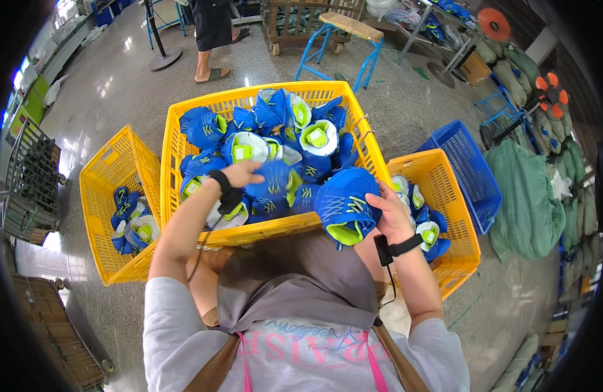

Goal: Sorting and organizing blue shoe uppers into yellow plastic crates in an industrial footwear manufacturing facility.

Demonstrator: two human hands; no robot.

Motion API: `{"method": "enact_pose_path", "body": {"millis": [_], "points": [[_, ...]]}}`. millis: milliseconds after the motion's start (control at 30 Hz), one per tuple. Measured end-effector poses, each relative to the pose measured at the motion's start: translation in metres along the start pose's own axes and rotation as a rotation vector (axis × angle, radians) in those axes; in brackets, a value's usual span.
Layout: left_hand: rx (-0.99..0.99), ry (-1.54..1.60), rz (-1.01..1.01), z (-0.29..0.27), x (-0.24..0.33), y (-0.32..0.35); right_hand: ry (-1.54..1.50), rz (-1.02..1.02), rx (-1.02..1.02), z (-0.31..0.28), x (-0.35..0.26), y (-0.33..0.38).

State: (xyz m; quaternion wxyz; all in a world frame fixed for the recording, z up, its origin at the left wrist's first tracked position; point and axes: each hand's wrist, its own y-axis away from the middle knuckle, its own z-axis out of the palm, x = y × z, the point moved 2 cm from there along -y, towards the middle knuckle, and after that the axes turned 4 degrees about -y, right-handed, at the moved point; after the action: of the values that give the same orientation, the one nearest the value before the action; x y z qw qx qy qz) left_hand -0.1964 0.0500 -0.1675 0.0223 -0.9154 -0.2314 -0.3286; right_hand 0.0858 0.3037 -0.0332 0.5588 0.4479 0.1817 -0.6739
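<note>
My right hand grips a blue shoe upper with a lime-green lining and crossed light lines, over the near right corner of a large yellow crate. The crate is piled with similar blue uppers, some showing white and lime insides. My left hand reaches over the middle of the pile with its fingers stretched out to the right. Right at its fingertips is another blue upper, smeared by motion; whether they touch it is unclear. Both wrists wear black straps with small dark devices and cables.
A yellow crate on the left and another on the right hold more uppers. Beyond the right one stand a blue crate and a green sack. A blue-legged stool and another person's legs are ahead.
</note>
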Motion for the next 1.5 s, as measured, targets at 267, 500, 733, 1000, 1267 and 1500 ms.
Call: {"method": "enact_pose_path", "body": {"millis": [267,500,733,1000,1267,1500], "points": [[-0.358,0.837,-0.015,-0.062,0.100,0.033,0.147,0.077,-0.473,0.032,0.008,-0.016],[-0.273,0.559,0.095,-0.043,0.158,0.030,0.664,0.074,-0.794,0.082,0.025,-0.053],[0.060,1.070,0.124,-0.056,0.163,0.083,0.157,-0.026,-0.344,0.079,0.029,-0.050],[0.658,1.190,-0.143,0.025,0.149,0.130,0.914,0.026,-0.622,0.071,0.075,-0.075],[0.868,0.747,-0.272,0.020,0.127,0.186,2.571,-0.684,-0.264,-0.040,0.021,-0.233],[0.930,0.656,-0.248,-0.007,0.129,0.185,1.113,-0.296,-0.325,-0.017,0.006,-0.265]]}}
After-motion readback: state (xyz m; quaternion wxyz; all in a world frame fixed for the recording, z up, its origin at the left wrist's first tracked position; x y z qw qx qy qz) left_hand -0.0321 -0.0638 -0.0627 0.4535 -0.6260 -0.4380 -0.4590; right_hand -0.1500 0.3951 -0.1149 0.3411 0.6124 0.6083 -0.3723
